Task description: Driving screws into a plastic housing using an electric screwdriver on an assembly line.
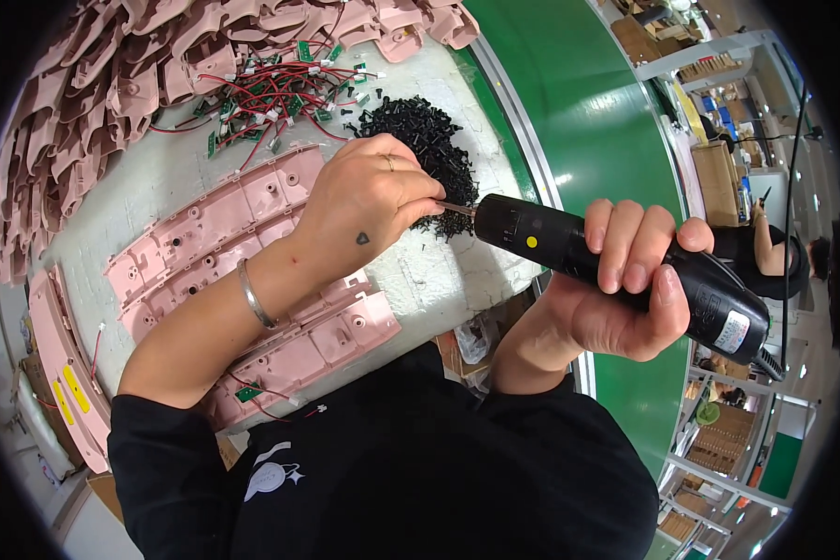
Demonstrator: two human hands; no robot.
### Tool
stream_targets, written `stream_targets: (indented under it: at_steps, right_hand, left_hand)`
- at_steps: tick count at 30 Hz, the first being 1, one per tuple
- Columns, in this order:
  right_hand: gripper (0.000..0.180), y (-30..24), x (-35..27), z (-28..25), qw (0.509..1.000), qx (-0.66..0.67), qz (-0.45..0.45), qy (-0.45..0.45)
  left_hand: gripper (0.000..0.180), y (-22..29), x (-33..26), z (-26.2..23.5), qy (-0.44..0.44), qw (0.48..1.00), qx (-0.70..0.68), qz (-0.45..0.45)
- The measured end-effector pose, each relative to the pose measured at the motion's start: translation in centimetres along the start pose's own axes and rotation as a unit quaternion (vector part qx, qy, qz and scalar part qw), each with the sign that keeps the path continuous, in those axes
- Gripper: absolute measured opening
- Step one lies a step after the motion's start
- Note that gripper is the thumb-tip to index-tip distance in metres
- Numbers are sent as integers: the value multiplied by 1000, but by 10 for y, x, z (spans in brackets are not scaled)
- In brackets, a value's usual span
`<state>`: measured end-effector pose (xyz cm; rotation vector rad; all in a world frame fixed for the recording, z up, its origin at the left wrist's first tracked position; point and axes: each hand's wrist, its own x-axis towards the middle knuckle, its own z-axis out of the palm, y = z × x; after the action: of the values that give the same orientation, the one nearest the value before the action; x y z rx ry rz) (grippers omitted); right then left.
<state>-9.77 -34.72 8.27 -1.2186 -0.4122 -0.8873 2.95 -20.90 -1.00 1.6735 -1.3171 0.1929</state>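
My right hand (625, 285) grips a black electric screwdriver (616, 266), held level with its bit pointing left. My left hand (369, 201) pinches at the bit's tip, fingers closed on something too small to make out, likely a screw. Just behind the fingers lies a heap of small black screws (420, 140) on the white worktop (173, 173). Under my left wrist lie long pink plastic housings (224, 219) side by side, inner faces up. A metal bangle circles my left wrist.
Red-wired small green circuit boards (271, 93) lie in a tangle at the back. Stacks of pink plastic shells (75, 103) ring the worktop's left and far edges. A green conveyor belt (588, 121) runs along the right. Another person (775, 252) sits beyond it, by shelves and cartons.
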Motion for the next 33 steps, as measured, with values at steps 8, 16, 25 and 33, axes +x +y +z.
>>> stream_targets:
  at_steps: [8,16,25,33]
  right_hand:
    - [31,0,1,0,1000,-5,-2,-1]
    - [30,-1,1,3,1000,-2,-8,1]
    - [30,-3,2,7,1000,7,-12,-15]
    - [34,-1,0,8,999,30,-30,-27]
  left_hand:
    - [15,0,-2,-1,-25,997,-56,-37]
    - [35,11,-2,-4,-57,994,-66,-62]
    - [52,17,-2,-11,-44,998,-37,-35]
    - [54,21,-4,-17,-63,995,-51,-57]
